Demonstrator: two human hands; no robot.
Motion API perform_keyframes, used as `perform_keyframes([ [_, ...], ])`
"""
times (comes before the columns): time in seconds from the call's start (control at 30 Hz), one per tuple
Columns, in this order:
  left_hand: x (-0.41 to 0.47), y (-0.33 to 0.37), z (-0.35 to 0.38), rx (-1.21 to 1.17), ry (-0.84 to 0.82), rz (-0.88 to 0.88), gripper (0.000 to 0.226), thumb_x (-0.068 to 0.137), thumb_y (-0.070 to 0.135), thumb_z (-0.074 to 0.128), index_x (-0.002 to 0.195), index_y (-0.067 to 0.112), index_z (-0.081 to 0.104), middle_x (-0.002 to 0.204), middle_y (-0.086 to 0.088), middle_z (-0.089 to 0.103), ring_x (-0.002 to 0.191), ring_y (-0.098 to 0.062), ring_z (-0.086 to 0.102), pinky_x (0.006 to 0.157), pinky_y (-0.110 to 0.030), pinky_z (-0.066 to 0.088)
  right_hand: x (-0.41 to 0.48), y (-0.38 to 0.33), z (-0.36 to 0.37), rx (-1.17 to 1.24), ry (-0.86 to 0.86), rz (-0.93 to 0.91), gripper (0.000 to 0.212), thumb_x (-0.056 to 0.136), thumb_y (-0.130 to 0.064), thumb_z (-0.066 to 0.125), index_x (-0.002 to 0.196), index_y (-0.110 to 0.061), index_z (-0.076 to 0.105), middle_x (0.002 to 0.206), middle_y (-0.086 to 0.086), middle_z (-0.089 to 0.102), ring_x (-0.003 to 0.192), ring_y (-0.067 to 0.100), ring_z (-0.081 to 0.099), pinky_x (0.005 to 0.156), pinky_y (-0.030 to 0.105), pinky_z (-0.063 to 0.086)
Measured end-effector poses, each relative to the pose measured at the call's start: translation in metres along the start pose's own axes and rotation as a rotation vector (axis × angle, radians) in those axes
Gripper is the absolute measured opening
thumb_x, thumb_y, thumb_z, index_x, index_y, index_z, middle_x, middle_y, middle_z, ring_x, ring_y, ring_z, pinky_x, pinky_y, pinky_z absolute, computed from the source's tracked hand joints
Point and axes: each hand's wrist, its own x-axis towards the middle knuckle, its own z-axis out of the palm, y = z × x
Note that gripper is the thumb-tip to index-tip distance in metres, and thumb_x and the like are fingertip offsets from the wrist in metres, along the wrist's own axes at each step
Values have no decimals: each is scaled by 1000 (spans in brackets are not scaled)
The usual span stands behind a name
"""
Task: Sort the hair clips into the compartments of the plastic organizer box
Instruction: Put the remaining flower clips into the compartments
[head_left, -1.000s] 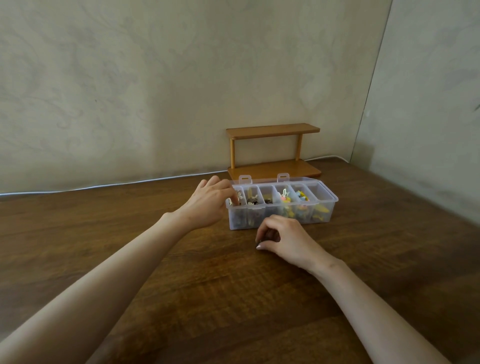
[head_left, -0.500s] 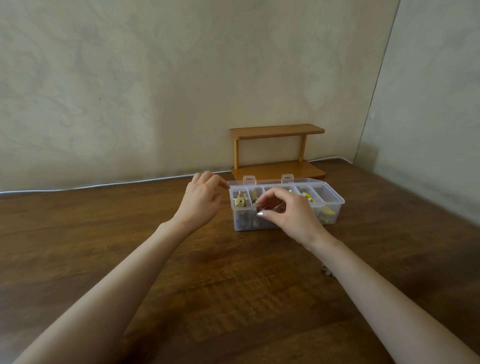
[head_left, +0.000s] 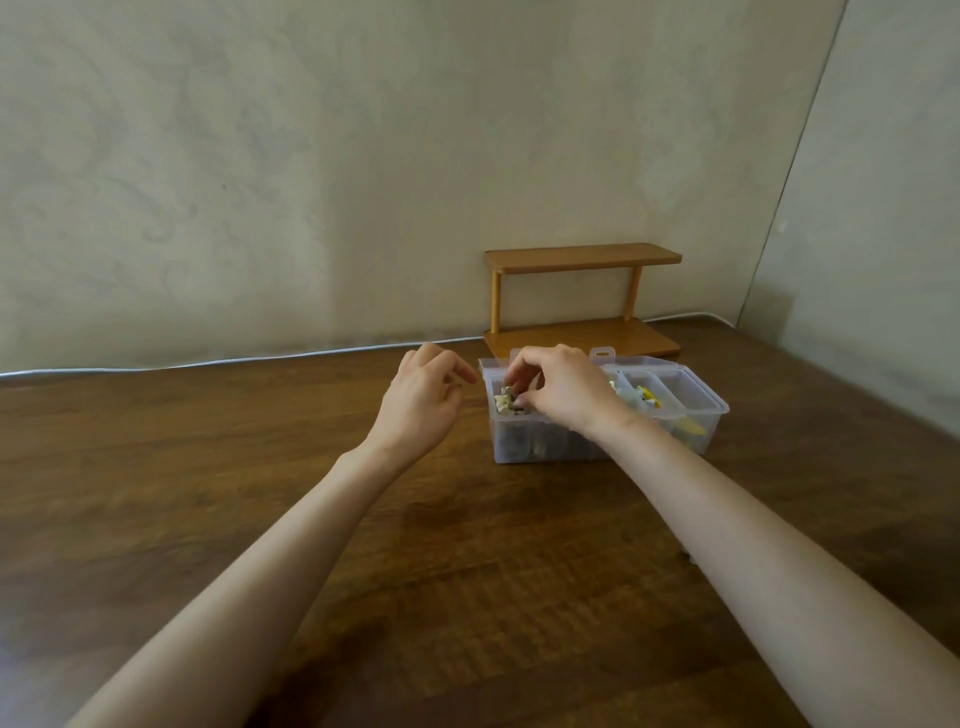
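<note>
Table (head_left: 208, 467): box (head_left: 696, 415) toward far edge, shelf (head_left: 582, 257) behind.
Hidden: right hand (head_left: 563, 395) covers box's left compartments; curled fingers at clips (head_left: 503, 401), pinch unclear.
Left hand (head_left: 421, 402): loosely curled, holding nothing, beside box.

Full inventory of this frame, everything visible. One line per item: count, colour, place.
organizer box: one, clear plastic, on the table in front of the shelf
hair clips: count unclear; pale ones in the left-end compartment, yellow ones toward the right end
shelf: one, light brown wood, two tiers, against the wall
cable: one, white, along the table's far edge
table: one, dark brown wood
small item: one, greyish, on the table, mostly hidden by the right forearm
left hand: loosely curled, holds nothing, just left of the box
right hand: fingers curled over the left-end compartment; whether it pinches a clip cannot be told
</note>
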Motion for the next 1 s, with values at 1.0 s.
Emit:
perform_keyframes([
  [1.0, -6, 11, 10, 448, -252, 203, 46, 89, 8, 45, 131, 25, 45, 135, -5, 36, 119, -21, 32, 98, -30, 32, -18, 6, 1, -284, 120, -117, 25, 89, -8, 49, 93, -20, 71, 106, 2, 57, 103, 18, 44, 89, 31, 36],
])
